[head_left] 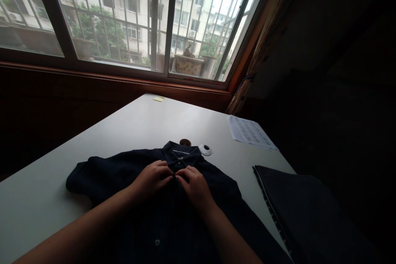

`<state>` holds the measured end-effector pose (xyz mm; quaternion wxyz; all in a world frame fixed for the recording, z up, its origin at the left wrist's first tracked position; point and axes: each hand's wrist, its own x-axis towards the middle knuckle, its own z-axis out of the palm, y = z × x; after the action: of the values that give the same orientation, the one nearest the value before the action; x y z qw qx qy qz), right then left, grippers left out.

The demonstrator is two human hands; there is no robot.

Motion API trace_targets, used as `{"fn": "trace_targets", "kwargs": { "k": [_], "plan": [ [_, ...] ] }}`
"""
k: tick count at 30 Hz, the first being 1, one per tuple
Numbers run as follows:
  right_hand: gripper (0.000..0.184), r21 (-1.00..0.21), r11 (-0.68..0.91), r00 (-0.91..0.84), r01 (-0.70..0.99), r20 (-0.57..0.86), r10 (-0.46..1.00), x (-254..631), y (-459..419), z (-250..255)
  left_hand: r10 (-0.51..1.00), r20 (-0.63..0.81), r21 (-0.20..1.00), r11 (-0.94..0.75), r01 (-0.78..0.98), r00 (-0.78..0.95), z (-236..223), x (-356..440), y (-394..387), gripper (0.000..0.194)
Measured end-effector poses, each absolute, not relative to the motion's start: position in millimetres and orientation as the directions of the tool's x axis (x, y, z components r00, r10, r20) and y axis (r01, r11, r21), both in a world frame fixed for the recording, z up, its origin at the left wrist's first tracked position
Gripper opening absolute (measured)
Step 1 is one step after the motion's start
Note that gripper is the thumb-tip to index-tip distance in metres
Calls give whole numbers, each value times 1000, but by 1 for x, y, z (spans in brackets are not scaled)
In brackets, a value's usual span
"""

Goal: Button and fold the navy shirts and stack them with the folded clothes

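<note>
A white table is carrying a dark-blue collared shirt, dark cloth, printed white paper, yellow note, round brown disc and dark-centred white disc.

From the head, the camera looked forward and down over the table. It faced a window beyond.

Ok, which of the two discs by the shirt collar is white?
The right-hand disc, beside the collar's right edge. It's white with a dark centre, whereas the left-hand disc is brown.
</note>
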<state>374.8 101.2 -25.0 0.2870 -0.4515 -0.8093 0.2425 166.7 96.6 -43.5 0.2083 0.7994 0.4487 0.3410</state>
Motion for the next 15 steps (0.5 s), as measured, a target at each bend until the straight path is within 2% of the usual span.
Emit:
{"fn": "trace_targets", "kwargs": {
  "k": [12, 15],
  "plan": [
    [10, -669, 448, -442, 594, 193, 876, 374, 105, -29, 850, 375, 597, -526, 605, 368, -44, 169, 96, 11],
    [11, -664, 443, -438, 602, 189, 879, 373, 105, -27, 871, 361, 579, -490, 651, 334, -46, 169, 95, 3]
  ]
}}
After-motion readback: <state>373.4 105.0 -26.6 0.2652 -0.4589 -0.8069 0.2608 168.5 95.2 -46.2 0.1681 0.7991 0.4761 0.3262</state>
